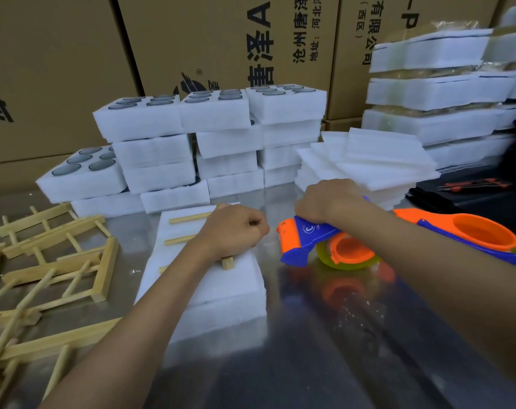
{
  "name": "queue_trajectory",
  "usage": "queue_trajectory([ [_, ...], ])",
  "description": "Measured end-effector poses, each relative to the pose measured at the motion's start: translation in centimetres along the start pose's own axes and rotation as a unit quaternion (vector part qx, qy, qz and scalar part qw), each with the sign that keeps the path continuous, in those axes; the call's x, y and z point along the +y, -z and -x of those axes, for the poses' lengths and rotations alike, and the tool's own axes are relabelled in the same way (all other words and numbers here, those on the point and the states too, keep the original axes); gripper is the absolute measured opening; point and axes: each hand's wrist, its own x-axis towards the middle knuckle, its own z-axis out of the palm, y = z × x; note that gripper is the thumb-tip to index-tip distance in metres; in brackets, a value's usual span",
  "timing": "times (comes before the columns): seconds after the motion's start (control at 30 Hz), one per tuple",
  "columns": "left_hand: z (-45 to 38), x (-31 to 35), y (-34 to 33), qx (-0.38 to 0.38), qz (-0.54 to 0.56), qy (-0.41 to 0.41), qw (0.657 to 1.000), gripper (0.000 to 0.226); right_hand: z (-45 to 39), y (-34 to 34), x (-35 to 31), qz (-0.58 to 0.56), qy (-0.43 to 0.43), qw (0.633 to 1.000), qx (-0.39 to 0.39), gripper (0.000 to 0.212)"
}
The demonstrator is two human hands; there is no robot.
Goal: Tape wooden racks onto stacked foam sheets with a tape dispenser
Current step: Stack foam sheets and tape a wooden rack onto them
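Cardboard cartons back a steel bench (309,335); from the head view the left hand (233,228), fingers curled, pins a wooden rack (188,218) on stacked foam sheets (221,290), while the right hand (330,199) grips the tape dispenser (306,240) just right of it

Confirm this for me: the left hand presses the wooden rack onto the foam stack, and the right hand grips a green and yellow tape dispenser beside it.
Not quite: the colour is wrong. The head view shows the left hand pressing the wooden rack onto the foam stack, and the right hand gripping a blue and orange tape dispenser beside it. Only its tape roll looks yellowish.
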Motion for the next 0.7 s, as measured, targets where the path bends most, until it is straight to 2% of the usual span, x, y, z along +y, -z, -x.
queue_trajectory([
  [0.2, 0.0, 0.4, 0.0, -0.006, -0.041, -0.024, 0.999, 0.028, 0.1, 0.1, -1.1, 0.021, -0.009, 1.000, 0.001, 0.022],
  [0.47, 0.4, 0.1, 0.1, 0.019, 0.022, -0.008, 1.000, 0.028, 0.8, -0.4, -3.6, 0.098, -0.003, 0.995, 0.027, 0.023],
  [0.7, 0.3, -0.4, 0.1, 0.013, 0.032, -0.008, 0.999, 0.025, 2.4, -0.7, 0.2, -0.036, -0.093, 0.989, 0.105, 0.026],
])
